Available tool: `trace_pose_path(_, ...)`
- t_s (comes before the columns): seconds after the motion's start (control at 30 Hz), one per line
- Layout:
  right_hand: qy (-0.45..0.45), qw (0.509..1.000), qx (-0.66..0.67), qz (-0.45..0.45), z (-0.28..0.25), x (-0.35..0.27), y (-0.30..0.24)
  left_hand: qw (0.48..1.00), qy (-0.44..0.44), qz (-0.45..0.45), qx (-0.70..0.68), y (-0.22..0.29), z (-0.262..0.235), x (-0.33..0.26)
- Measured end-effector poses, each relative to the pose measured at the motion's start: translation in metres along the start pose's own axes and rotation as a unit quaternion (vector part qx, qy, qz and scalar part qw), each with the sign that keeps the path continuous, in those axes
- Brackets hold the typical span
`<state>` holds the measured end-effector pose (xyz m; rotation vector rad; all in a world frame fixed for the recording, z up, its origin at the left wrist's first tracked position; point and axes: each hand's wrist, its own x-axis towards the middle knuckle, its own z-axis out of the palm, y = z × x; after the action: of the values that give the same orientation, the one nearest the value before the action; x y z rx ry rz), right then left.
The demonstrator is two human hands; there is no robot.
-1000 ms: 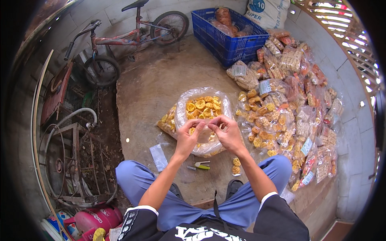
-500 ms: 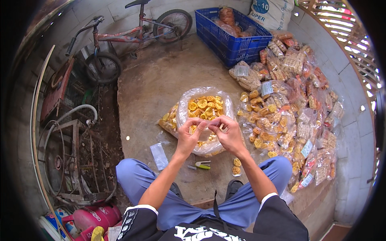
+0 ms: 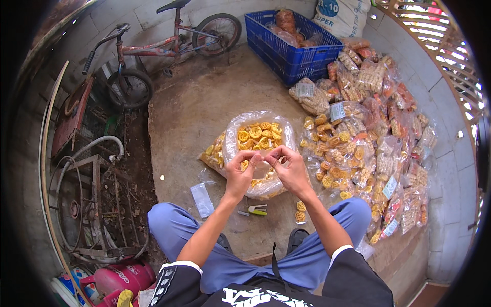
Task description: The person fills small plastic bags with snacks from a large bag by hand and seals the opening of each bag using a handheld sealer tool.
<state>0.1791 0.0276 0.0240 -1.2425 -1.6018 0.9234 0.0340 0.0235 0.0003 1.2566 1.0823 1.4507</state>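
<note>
"What's on your left?"

"One pink gas cylinder [image 3: 125, 279], then one bicycle [image 3: 174, 50] with two wheels against the wall. Nearer my knee, a flat, whitish plastic sleeve [image 3: 202, 199] on the floor; whether it's a single one or a stack, I can't tell."

"And your hands?"

"Beside the sleeve, a clear bag of yellow crackers [image 3: 211, 156] lies touching the big one. Then my left hand [image 3: 239, 173], thumb and forefinger pinching one side of a thin plastic film [image 3: 260, 170]."

"How does it look?"

"Colourless, see-through, a little cloudy. It sits right over the one open bag [image 3: 288, 134], whose wide, crinkled rim circles a pile of golden, wheel-shaped crackers [image 3: 255, 133], too many to count. Below it, one small green-and-white stapler [image 3: 260, 212]."

"The other hand?"

"My right hand [image 3: 290, 171] pinches the film's other side the same way, with the fingertips of both hands nearly meeting."

"Further right?"

"Two loose-looking crackers [image 3: 300, 206] by my knee, a blue crate [image 3: 312, 60], one white sack [image 3: 343, 19], and a heap of filled clear packets [image 3: 376, 133], overlapping too much for me to count."
</note>
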Motion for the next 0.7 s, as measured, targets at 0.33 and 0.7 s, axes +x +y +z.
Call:
trace_pose_path(0.33, -0.015, 0.999, 0.033, 0.004, 0.0, 0.0, 0.004, 0.999, 0.005, -0.04, 0.016, -0.006, -0.003, 0.001)
trace_pose_path(0.7, -0.02, 0.998, 0.061, 0.021, 0.0, -0.002, -0.002, 1.0, -0.014, -0.018, 0.014, -0.007, -0.004, 0.001)
